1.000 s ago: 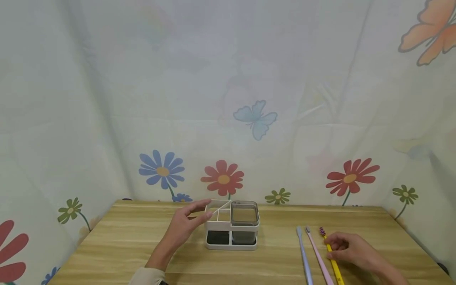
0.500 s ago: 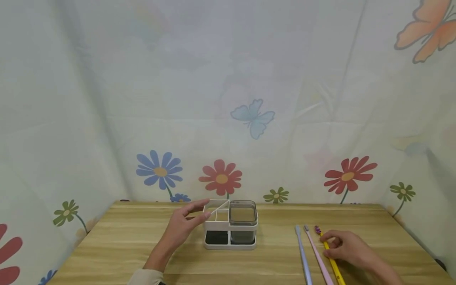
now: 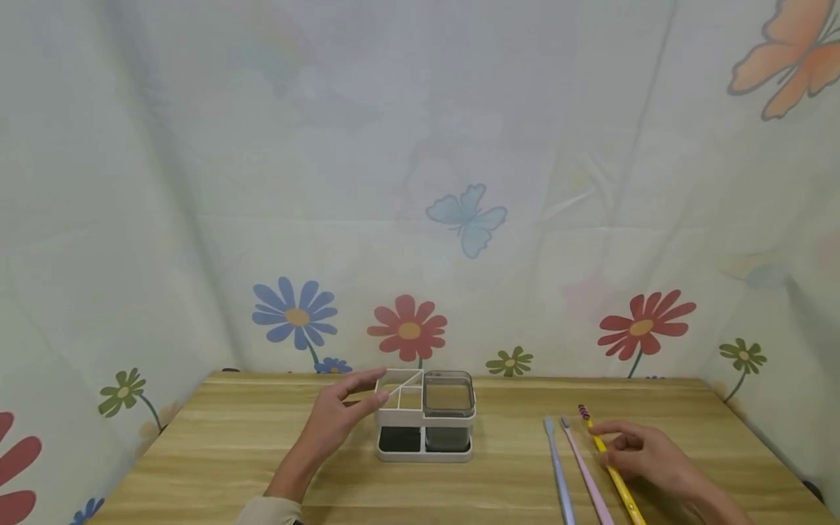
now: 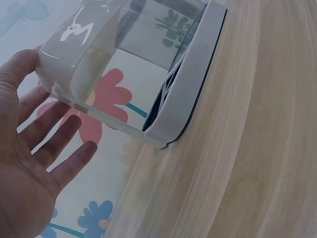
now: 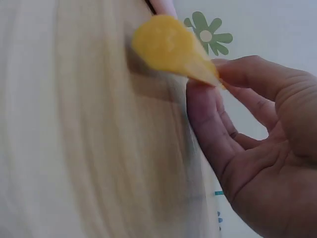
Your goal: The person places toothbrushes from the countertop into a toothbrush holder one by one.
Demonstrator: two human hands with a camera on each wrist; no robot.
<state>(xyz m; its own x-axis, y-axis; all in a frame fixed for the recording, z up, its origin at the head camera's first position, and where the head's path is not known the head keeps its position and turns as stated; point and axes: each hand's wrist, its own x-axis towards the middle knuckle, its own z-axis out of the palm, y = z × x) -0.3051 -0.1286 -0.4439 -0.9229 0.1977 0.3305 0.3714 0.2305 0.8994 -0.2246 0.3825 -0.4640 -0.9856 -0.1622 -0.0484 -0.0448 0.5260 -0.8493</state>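
A white compartment holder [image 3: 400,418] with a grey cup [image 3: 449,397] stands mid-table. My left hand [image 3: 341,415] rests against its left side, thumb on the far corner and fingers straight; the left wrist view shows the holder [image 4: 148,64] beside my open palm [image 4: 29,163]. At the right lie a blue toothbrush [image 3: 558,470] and a pink toothbrush [image 3: 584,474]. My right hand [image 3: 639,459] pinches a yellow toothbrush [image 3: 593,432], its head tilted slightly off the wood. In the right wrist view its yellow handle [image 5: 171,47] sits between thumb and fingertips [image 5: 208,94].
The wooden table [image 3: 216,452] is enclosed by a flower-printed cloth backdrop [image 3: 420,219] on three sides. The table's back edge meets the cloth just behind the holder.
My right hand has taken the yellow toothbrush in a pinch and its head end has risen and shifted a little away from me. The left hand stays at the holder.
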